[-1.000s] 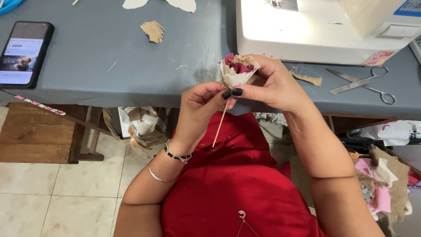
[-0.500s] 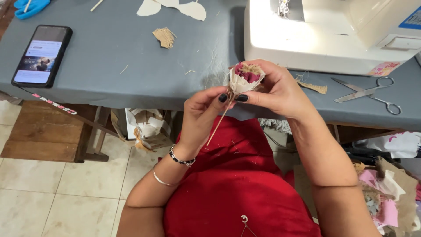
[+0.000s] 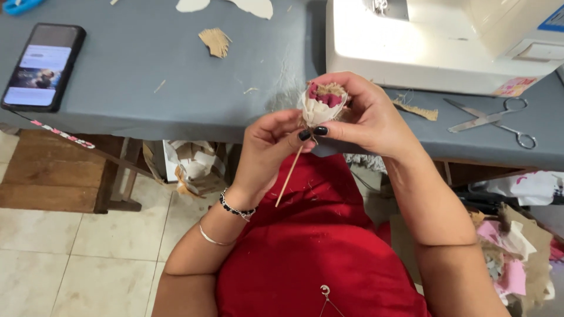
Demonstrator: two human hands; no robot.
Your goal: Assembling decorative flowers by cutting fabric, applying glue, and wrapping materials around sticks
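A small fabric flower (image 3: 322, 103), cream outside and dark red inside with burlap fringe, sits on a thin wooden stick (image 3: 289, 176). My right hand (image 3: 364, 114) wraps around the flower head from the right, thumb pressed at its base. My left hand (image 3: 269, 147) pinches the base of the flower and the top of the stick from the left. The stick slants down towards my red-clothed lap. Both hands hover just in front of the grey table's near edge (image 3: 176, 126).
A white sewing machine (image 3: 435, 41) stands at the back right, scissors (image 3: 490, 120) beside it. A phone (image 3: 42, 66) lies at the left, burlap scraps (image 3: 215, 41) and cream fabric pieces (image 3: 252, 7) further back. Scrap bags sit on the tiled floor.
Both hands and the flower have stayed together while the view shifted slightly; my fingers have adjusted their grip around the flower's base.
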